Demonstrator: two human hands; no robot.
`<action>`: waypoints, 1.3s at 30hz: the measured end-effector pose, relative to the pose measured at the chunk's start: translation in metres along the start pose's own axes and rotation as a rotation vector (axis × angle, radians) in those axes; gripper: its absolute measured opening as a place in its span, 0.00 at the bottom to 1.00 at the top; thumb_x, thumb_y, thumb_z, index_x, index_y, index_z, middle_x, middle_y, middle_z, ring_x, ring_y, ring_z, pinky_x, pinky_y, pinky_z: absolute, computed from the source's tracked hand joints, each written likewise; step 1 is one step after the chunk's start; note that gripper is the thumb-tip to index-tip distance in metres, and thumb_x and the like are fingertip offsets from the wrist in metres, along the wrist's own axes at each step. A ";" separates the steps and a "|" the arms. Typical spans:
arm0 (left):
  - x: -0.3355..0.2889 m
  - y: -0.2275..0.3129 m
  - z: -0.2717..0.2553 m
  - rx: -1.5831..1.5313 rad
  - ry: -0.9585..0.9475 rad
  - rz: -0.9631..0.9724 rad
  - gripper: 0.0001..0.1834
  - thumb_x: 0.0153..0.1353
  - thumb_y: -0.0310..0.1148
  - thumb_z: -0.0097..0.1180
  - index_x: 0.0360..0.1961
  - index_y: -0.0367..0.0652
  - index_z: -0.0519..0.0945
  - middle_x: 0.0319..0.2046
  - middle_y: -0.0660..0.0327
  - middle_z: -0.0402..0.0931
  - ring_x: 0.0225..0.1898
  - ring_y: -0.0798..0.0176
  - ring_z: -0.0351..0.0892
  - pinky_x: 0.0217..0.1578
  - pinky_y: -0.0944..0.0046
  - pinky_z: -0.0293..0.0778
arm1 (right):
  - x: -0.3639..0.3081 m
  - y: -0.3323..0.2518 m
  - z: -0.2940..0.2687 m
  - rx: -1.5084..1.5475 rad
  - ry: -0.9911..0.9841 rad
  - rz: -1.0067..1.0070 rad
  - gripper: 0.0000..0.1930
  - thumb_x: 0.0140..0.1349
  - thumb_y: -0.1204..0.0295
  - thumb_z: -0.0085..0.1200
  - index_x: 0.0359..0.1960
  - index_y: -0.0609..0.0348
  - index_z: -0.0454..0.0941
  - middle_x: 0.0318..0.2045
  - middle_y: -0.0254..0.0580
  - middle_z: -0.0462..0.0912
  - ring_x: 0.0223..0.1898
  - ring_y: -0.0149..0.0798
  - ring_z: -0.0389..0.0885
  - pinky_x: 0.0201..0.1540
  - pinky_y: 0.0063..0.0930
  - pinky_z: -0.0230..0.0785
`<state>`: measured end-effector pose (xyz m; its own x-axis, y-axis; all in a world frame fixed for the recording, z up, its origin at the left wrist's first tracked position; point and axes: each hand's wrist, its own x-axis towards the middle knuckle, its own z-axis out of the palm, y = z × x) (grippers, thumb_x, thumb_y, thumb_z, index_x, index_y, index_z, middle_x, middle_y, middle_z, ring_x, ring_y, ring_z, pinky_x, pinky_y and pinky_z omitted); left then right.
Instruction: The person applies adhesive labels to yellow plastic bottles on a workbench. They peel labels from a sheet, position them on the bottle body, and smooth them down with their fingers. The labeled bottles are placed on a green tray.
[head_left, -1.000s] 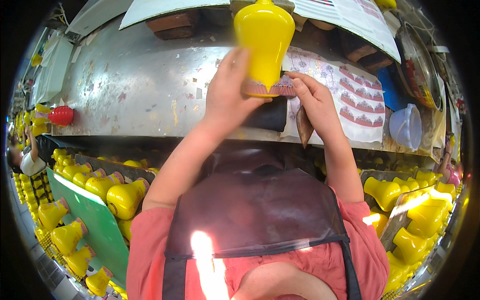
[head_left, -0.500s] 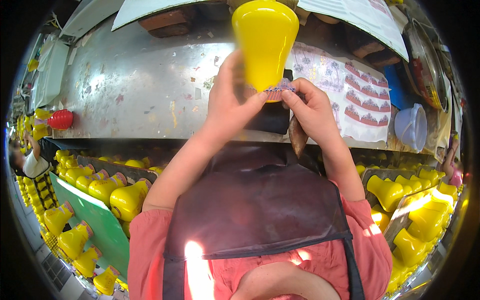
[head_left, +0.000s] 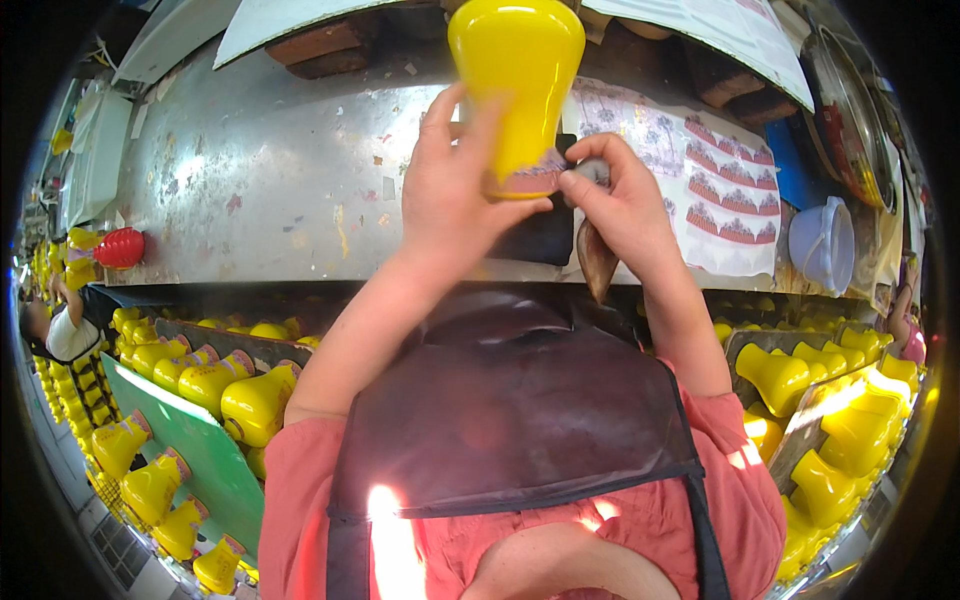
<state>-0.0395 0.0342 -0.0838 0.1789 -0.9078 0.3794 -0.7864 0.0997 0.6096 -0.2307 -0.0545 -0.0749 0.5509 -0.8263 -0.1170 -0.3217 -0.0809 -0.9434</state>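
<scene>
From my remote view I find a production workshop. Evidence: a scuffed, flecked metal worktable (head_left: 280,215); a sheet of repeated printed motifs (head_left: 732,192); rows of matching glossy yellow vessels (head_left: 258,405) along both sides; a dark work apron (head_left: 510,425); another person (head_left: 70,335) at far left.

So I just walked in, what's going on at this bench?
A person in a dark apron is handling a yellow vase-shaped piece bare-handed. The left-hand grip is at its narrow end; the right-hand grip is close by, near the end of a patterned band lying along that rim. A sheet of similar bands lies to the right, beside a pale blue bucket. More yellow pieces sit on both sides.
</scene>
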 end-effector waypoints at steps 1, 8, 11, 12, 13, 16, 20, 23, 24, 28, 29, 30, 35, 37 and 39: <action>-0.002 -0.004 -0.001 -0.098 -0.042 -0.025 0.54 0.52 0.38 0.76 0.76 0.39 0.59 0.70 0.46 0.61 0.59 0.53 0.72 0.59 0.54 0.74 | 0.000 -0.003 -0.002 0.034 0.028 0.047 0.15 0.70 0.66 0.59 0.51 0.62 0.77 0.31 0.31 0.80 0.32 0.21 0.75 0.35 0.19 0.68; -0.008 -0.025 0.010 -0.609 -0.035 -0.214 0.40 0.68 0.42 0.55 0.76 0.36 0.56 0.65 0.41 0.70 0.67 0.39 0.69 0.68 0.48 0.63 | 0.001 -0.021 0.008 -0.184 -0.022 -0.030 0.37 0.66 0.45 0.55 0.63 0.68 0.73 0.37 0.60 0.87 0.38 0.53 0.87 0.44 0.41 0.76; -0.010 -0.022 0.019 -0.543 -0.006 -0.240 0.39 0.70 0.40 0.53 0.76 0.35 0.55 0.66 0.40 0.67 0.68 0.39 0.67 0.69 0.47 0.60 | 0.001 -0.025 0.015 -0.340 -0.011 0.007 0.39 0.63 0.41 0.56 0.63 0.65 0.74 0.32 0.65 0.85 0.37 0.64 0.85 0.42 0.49 0.76; -0.011 -0.021 0.021 -0.498 0.002 -0.236 0.39 0.70 0.40 0.53 0.76 0.35 0.54 0.67 0.40 0.66 0.69 0.39 0.66 0.69 0.46 0.59 | 0.002 -0.025 0.016 -0.343 -0.009 0.003 0.38 0.64 0.42 0.56 0.63 0.64 0.74 0.32 0.65 0.85 0.37 0.64 0.85 0.42 0.48 0.76; -0.011 -0.021 0.021 -0.489 0.000 -0.228 0.39 0.70 0.40 0.52 0.76 0.35 0.54 0.67 0.40 0.66 0.69 0.39 0.65 0.70 0.46 0.58 | 0.002 -0.024 0.018 -0.346 -0.007 -0.002 0.37 0.64 0.42 0.56 0.63 0.62 0.75 0.32 0.64 0.85 0.37 0.64 0.86 0.42 0.48 0.76; -0.009 -0.020 0.022 -0.472 -0.002 -0.198 0.40 0.70 0.40 0.52 0.77 0.35 0.53 0.69 0.41 0.64 0.68 0.38 0.65 0.69 0.46 0.58 | 0.003 -0.018 0.018 -0.302 0.001 -0.037 0.34 0.66 0.45 0.54 0.64 0.59 0.75 0.32 0.63 0.86 0.37 0.63 0.86 0.42 0.47 0.76; -0.009 -0.017 0.018 -0.578 0.040 -0.221 0.43 0.68 0.40 0.58 0.77 0.37 0.52 0.68 0.41 0.64 0.66 0.40 0.67 0.65 0.48 0.66 | 0.006 -0.013 0.015 -0.133 -0.014 -0.039 0.31 0.68 0.48 0.52 0.64 0.57 0.75 0.35 0.62 0.86 0.38 0.62 0.86 0.43 0.44 0.76; -0.012 -0.014 0.012 -0.442 0.065 -0.098 0.48 0.61 0.42 0.66 0.76 0.40 0.55 0.67 0.42 0.64 0.64 0.41 0.69 0.62 0.49 0.71 | 0.004 -0.017 0.015 0.003 0.006 0.022 0.31 0.67 0.50 0.54 0.64 0.58 0.75 0.37 0.63 0.86 0.39 0.62 0.86 0.45 0.44 0.76; -0.013 -0.013 0.011 -0.338 0.088 -0.018 0.50 0.58 0.42 0.69 0.76 0.41 0.56 0.67 0.42 0.64 0.63 0.42 0.70 0.60 0.50 0.72 | 0.003 -0.019 0.013 -0.112 -0.031 0.004 0.31 0.67 0.50 0.54 0.64 0.58 0.75 0.37 0.62 0.86 0.39 0.61 0.86 0.45 0.43 0.77; -0.009 -0.015 0.014 -0.034 0.100 0.051 0.54 0.52 0.46 0.75 0.75 0.42 0.59 0.67 0.43 0.66 0.61 0.42 0.73 0.60 0.49 0.73 | 0.000 -0.028 0.012 -0.345 -0.046 0.045 0.31 0.65 0.54 0.58 0.66 0.58 0.75 0.33 0.52 0.86 0.34 0.41 0.86 0.42 0.31 0.77; -0.009 -0.018 0.013 -0.073 0.106 0.063 0.54 0.52 0.46 0.75 0.75 0.41 0.59 0.66 0.44 0.67 0.60 0.42 0.74 0.60 0.49 0.73 | 0.000 -0.028 0.008 -0.231 -0.098 0.089 0.31 0.66 0.55 0.58 0.66 0.59 0.74 0.33 0.50 0.86 0.34 0.37 0.85 0.42 0.29 0.77; -0.008 -0.019 0.011 -0.106 0.109 0.080 0.54 0.52 0.46 0.75 0.75 0.41 0.59 0.66 0.44 0.68 0.59 0.42 0.75 0.60 0.49 0.73 | 0.000 -0.028 0.003 -0.107 -0.135 0.116 0.31 0.66 0.56 0.58 0.67 0.59 0.73 0.34 0.48 0.86 0.34 0.34 0.85 0.42 0.27 0.77; -0.011 -0.023 0.002 -0.469 -0.027 -0.103 0.46 0.64 0.40 0.62 0.77 0.37 0.54 0.66 0.42 0.68 0.57 0.40 0.77 0.58 0.50 0.75 | 0.002 -0.018 0.001 -0.034 -0.122 0.083 0.34 0.67 0.57 0.57 0.71 0.61 0.68 0.35 0.48 0.86 0.33 0.34 0.84 0.39 0.29 0.76; -0.010 -0.020 0.007 -0.682 -0.015 -0.257 0.41 0.68 0.37 0.51 0.78 0.35 0.51 0.66 0.40 0.67 0.61 0.38 0.73 0.63 0.47 0.68 | 0.002 -0.016 0.004 -0.173 -0.108 0.043 0.34 0.65 0.53 0.57 0.70 0.59 0.70 0.31 0.51 0.85 0.30 0.39 0.84 0.38 0.32 0.75; -0.004 -0.019 0.013 -0.431 0.014 -0.150 0.41 0.69 0.37 0.49 0.78 0.35 0.50 0.67 0.40 0.66 0.64 0.38 0.69 0.66 0.46 0.63 | 0.004 -0.016 0.008 -0.245 -0.087 0.022 0.34 0.64 0.50 0.57 0.68 0.57 0.73 0.28 0.53 0.84 0.28 0.44 0.83 0.36 0.35 0.74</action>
<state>-0.0330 0.0309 -0.1065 0.2826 -0.9198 0.2723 -0.4336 0.1308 0.8916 -0.2174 -0.0519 -0.0631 0.6022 -0.7793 -0.1733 -0.5056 -0.2042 -0.8383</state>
